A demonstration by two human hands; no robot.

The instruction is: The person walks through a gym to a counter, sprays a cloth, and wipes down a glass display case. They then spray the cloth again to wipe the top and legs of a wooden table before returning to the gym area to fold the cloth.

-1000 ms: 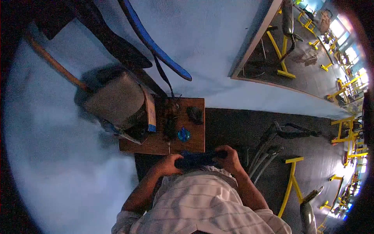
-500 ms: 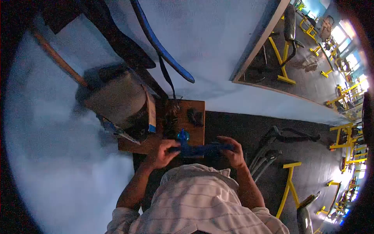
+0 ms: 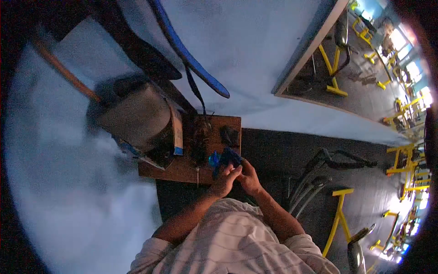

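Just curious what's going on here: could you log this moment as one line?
hands: left and right together on blue thing | place: over wooden board | beside: grey drum

Small wooden bench [image 3: 182,169], brown top, set against pale wall at far edge. Left end: large grey-brown cylindrical container [image 3: 134,116], overhanging left edge, flat cardboard box [image 3: 177,130] just beside it. Middle: dark jumbled item [image 3: 200,139], identity unclear, running far edge to near edge. Far right corner: small dark object [image 3: 229,134]. Near right corner: blue round item [image 3: 213,158], at near edge. Bench standing on dark floor [image 3: 283,150].
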